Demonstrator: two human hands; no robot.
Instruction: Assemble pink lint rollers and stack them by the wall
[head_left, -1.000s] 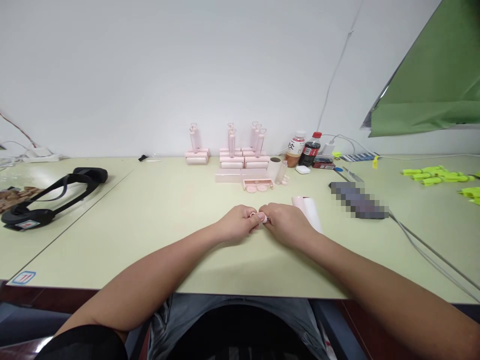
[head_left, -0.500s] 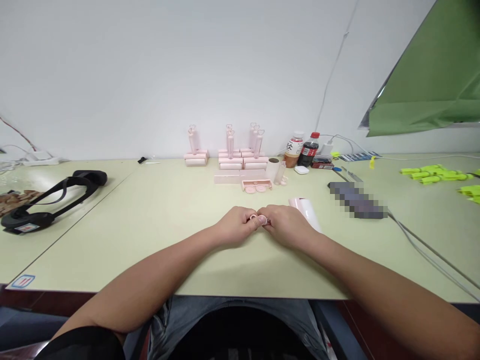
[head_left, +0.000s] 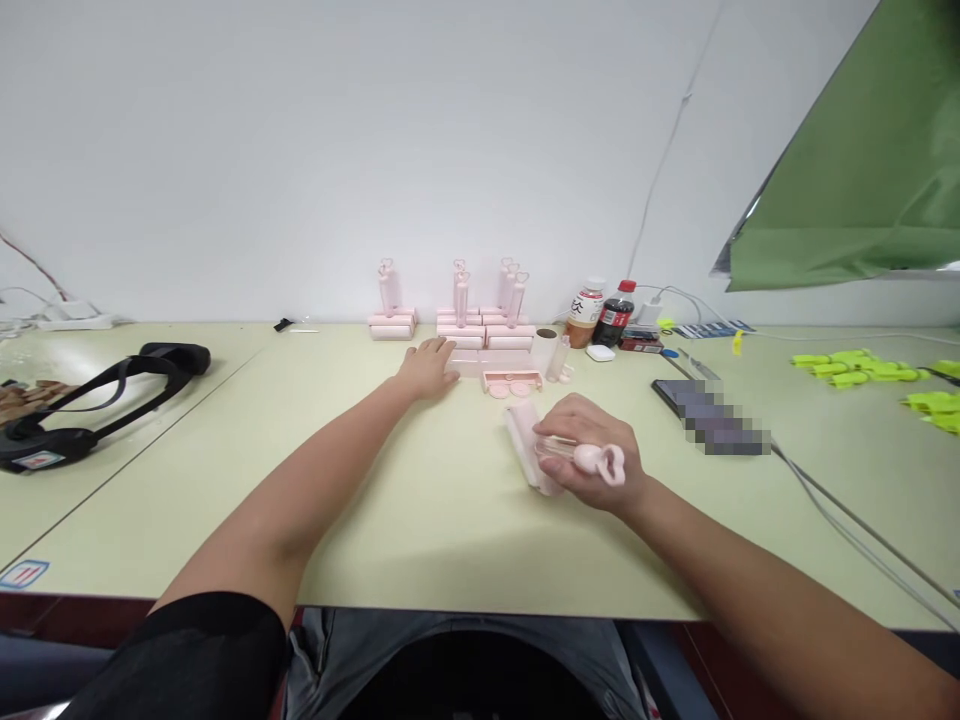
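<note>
My right hand (head_left: 589, 455) is wrapped round a clear tube with a pink heart-shaped top (head_left: 604, 462). Just left of it, a pink and white case (head_left: 529, 450) is tilted on or over the table, close against my right fingers. My left hand (head_left: 427, 368) reaches forward, fingers spread, at the left end of a translucent pink cover (head_left: 465, 363). Whether its fingers touch the cover cannot be told. An opened pink case with round parts (head_left: 513, 382) lies right of that. Behind stand pink cases (head_left: 460, 332) with heart-topped tubes (head_left: 462, 298) on them.
A clear tube (head_left: 558, 360), two drink bottles (head_left: 585, 312) and a white box (head_left: 600, 353) are at the back right. A phone (head_left: 709, 415) with a cable lies right, beyond it yellow clips (head_left: 859, 367). A black headset (head_left: 105, 405) rests left.
My hands have parted. The left moved forward and left to the cover and opened; the right now holds the heart-topped tube. The pink and white case has shifted left.
</note>
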